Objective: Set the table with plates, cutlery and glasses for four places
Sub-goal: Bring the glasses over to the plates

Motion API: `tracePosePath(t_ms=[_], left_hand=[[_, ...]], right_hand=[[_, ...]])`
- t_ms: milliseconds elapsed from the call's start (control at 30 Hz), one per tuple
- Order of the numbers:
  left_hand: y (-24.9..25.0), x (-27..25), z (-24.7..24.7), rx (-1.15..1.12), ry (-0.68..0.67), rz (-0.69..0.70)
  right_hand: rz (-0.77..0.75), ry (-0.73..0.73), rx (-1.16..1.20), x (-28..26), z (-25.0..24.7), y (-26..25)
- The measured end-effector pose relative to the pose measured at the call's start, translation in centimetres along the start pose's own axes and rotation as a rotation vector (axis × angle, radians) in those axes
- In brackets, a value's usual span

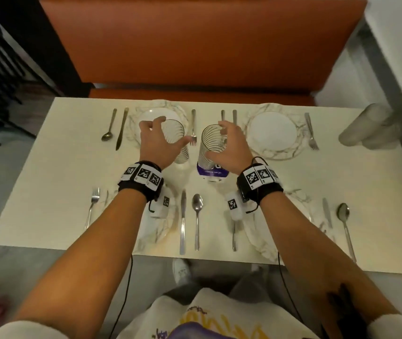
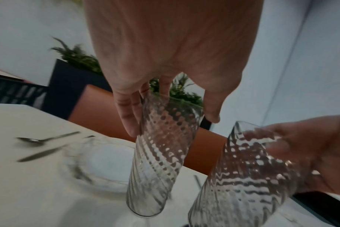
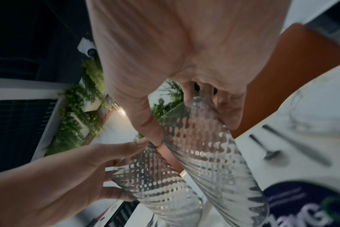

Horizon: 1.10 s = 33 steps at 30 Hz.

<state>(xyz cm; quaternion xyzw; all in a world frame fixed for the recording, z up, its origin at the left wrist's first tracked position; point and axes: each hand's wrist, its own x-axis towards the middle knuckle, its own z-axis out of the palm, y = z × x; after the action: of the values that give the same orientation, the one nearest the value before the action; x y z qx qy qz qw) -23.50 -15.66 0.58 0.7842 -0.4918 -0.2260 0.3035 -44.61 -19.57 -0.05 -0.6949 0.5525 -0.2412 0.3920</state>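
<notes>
Two tall ribbed glasses are held over the middle of the white table (image 1: 48,172). My left hand (image 1: 168,133) grips the left glass (image 1: 181,155) near its rim, thumb on one side and fingers on the other. My right hand (image 1: 222,143) grips the right glass (image 1: 209,143) the same way. In the left wrist view the left glass (image 2: 161,153) leans, its base close to the tabletop; whether it touches is unclear. The right wrist view shows the right glass (image 3: 208,153) beside the left glass (image 3: 155,184). Each far place has a plate (image 1: 272,133) with cutlery beside it.
A purple and white object (image 1: 211,172) lies under the right glass. Two near plates (image 1: 163,228) sit partly under my forearms, with a knife (image 1: 183,223) and a spoon (image 1: 197,216) between them. A blurred pale shape (image 1: 366,128) is at the far right. An orange bench (image 1: 195,45) stands behind.
</notes>
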Motion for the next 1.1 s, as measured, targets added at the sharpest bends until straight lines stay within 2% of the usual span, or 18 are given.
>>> tracePosePath(t_ms=[200, 433, 800, 1100], left_hand=[[-7.0, 2.5, -5.6, 0.027, 0.013, -0.097], [-11.7, 4.5, -8.7, 0.029, -0.047, -0.144], [-13.8, 5.3, -9.1, 0.01, -0.056, -0.181], [-13.8, 5.2, -9.2, 0.03, -0.085, -0.178]], right_hand=[[0.022, -0.077, -0.05, 0.8, 7.1, -2.6], [0.028, -0.192, -0.182, 1.8, 10.4, -3.8], [0.066, -0.277, -0.302, 2.8, 11.4, -4.5], [0.104, -0.222, -0.286, 3.3, 12.5, -5.3]])
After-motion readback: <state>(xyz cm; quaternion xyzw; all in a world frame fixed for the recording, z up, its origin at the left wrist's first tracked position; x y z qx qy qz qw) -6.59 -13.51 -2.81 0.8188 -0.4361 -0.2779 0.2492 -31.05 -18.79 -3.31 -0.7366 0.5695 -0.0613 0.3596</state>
